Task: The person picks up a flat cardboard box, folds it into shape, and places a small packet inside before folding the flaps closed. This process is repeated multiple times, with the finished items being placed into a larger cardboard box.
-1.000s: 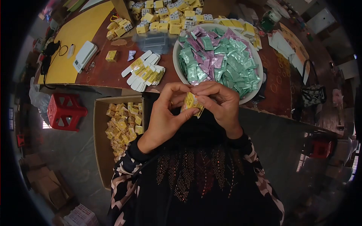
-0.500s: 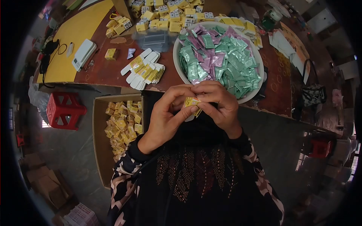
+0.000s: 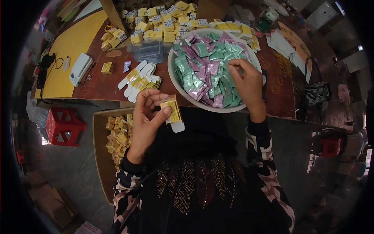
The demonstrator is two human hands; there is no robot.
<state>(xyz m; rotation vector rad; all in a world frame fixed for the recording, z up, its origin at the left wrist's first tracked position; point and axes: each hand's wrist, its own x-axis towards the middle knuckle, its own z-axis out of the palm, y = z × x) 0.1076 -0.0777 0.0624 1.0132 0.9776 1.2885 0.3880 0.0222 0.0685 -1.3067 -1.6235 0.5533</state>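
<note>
My left hand (image 3: 150, 115) is closed round a small yellow carton (image 3: 171, 110), thumb on its front face. A white flap sticks out from the carton's lower end. Over the right part of a round white basin (image 3: 174, 76) is my right hand (image 3: 247, 80), its fingers bent and apart, with nothing visible between them. Green sachets (image 3: 218, 54) and purple sachets (image 3: 212, 67) fill the basin. To the basin's left, a fanned stack of flattened cartons (image 3: 142, 80) with white flaps lies on the table (image 3: 111, 84).
A cardboard box (image 3: 99, 152) holding many yellow cartons (image 3: 117, 136) stands below the table edge at left. More yellow cartons (image 3: 163, 23) are heaped at the back. A white scale (image 3: 80, 69), one carton (image 3: 107, 68) and a purple sachet (image 3: 127, 66) lie left. A red stool (image 3: 64, 126) stands on the floor.
My hands have parted. The right let go of the carton and moved up and right over the basin; the left moved left with the carton, its white flap now plainly visible.
</note>
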